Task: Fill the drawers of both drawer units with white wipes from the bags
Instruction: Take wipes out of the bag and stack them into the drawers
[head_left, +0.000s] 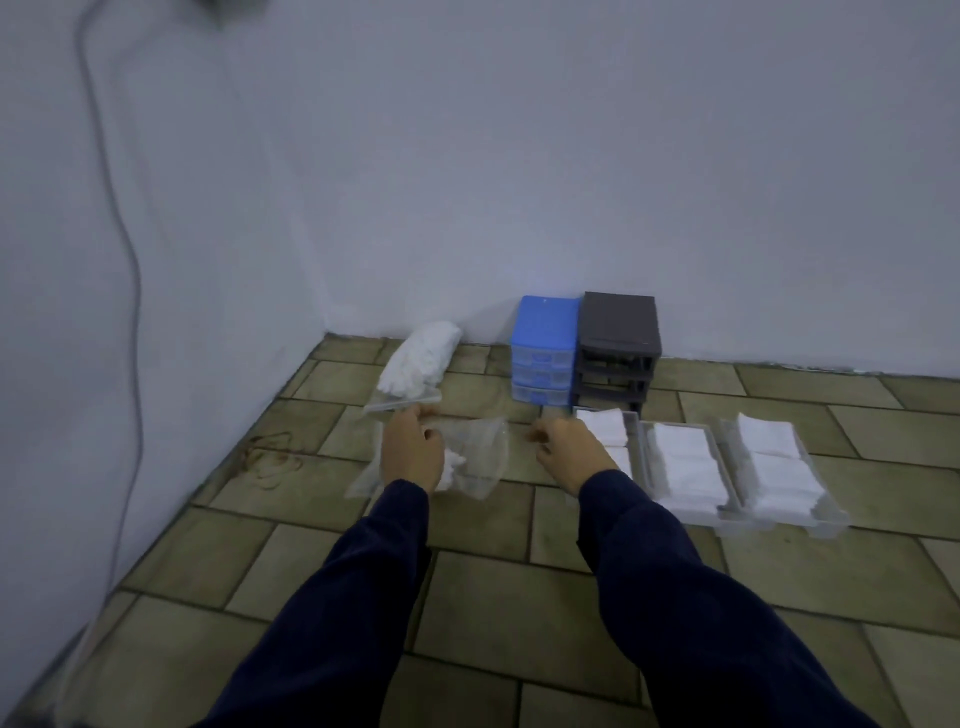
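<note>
Left hand (410, 448) curled on a near-empty clear bag (470, 457) left of the blue drawer unit (543, 349), contents half hidden; right hand (566, 447) loosely curled, grip unclear, beside three wipe-filled drawers (685, 467).

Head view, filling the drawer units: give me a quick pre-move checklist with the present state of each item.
1. Wipes supply at hand: ok. The full bag lies by the wall, and the left hand is over the nearly empty bag.
2. Grey unit drawers out and loaded: ok. Three clear drawers lie on the floor holding white wipes.
3. Blue unit drawers filled: cannot tell; they sit closed in the frame.
4. Left hand grip on a bag: cannot tell; the fingertips are blurred.
5. Right hand free: cannot tell; its fingers are curled, and whether they hold anything is not visible.
</note>
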